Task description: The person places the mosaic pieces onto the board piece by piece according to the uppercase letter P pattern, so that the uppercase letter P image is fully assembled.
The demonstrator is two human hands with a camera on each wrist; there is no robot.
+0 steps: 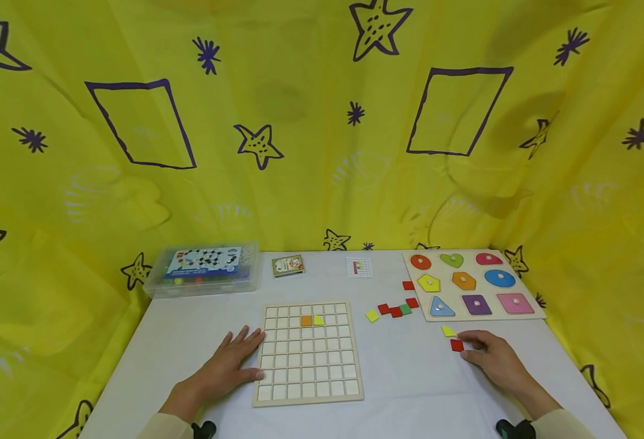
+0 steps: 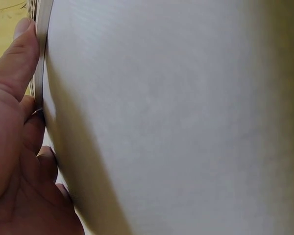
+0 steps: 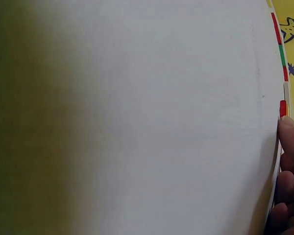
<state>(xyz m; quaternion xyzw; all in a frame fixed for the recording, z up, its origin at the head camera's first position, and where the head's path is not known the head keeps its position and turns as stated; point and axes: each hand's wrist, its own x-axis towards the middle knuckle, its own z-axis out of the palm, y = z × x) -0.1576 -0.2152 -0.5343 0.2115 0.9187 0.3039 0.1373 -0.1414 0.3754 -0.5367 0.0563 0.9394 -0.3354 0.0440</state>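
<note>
- Your left hand (image 1: pixel 228 363) lies flat on the white worktop (image 1: pixel 409 378), fingers straight, their tips touching the left edge of the pale wooden grid board (image 1: pixel 307 352).
- Your right hand (image 1: pixel 494 356) rests on the worktop, its fingertips touching a small red square tile (image 1: pixel 456 345).
- Just beyond that grip lies a yellow tile (image 1: pixel 448 331).
- An orange tile (image 1: pixel 306 321) sits in the board.
</note>
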